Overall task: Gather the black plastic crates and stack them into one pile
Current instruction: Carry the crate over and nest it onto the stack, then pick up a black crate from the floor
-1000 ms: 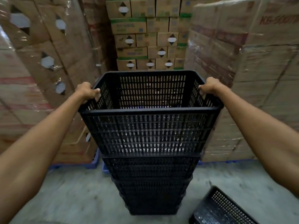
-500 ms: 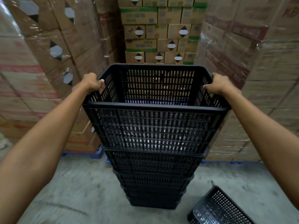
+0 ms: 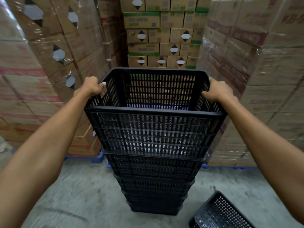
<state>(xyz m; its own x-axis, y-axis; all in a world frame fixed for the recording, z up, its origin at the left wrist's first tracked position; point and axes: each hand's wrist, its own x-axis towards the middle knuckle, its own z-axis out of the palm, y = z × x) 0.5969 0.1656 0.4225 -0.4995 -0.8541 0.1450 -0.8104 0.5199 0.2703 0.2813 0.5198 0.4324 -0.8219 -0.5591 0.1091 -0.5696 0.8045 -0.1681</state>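
Note:
A pile of several nested black slatted crates [image 3: 153, 183] stands on the concrete floor in front of me. The top crate [image 3: 153, 132] sits in the pile with most of its wall above the one below. My left hand [image 3: 93, 87] grips its left rim and my right hand [image 3: 217, 91] grips its right rim. One more black crate [image 3: 220, 213] lies tilted on the floor at the lower right, apart from the pile.
Shrink-wrapped pallets of cardboard boxes rise close on the left [image 3: 41, 79] and right [image 3: 263, 79], with a stack of cartons [image 3: 161, 38] behind. Blue pallet edges [image 3: 97, 157] show at floor level. Bare concrete floor [image 3: 79, 199] lies left of the pile.
The top crate has sunk lower in the view with both hands still on its rims, and the view has tilted slightly.

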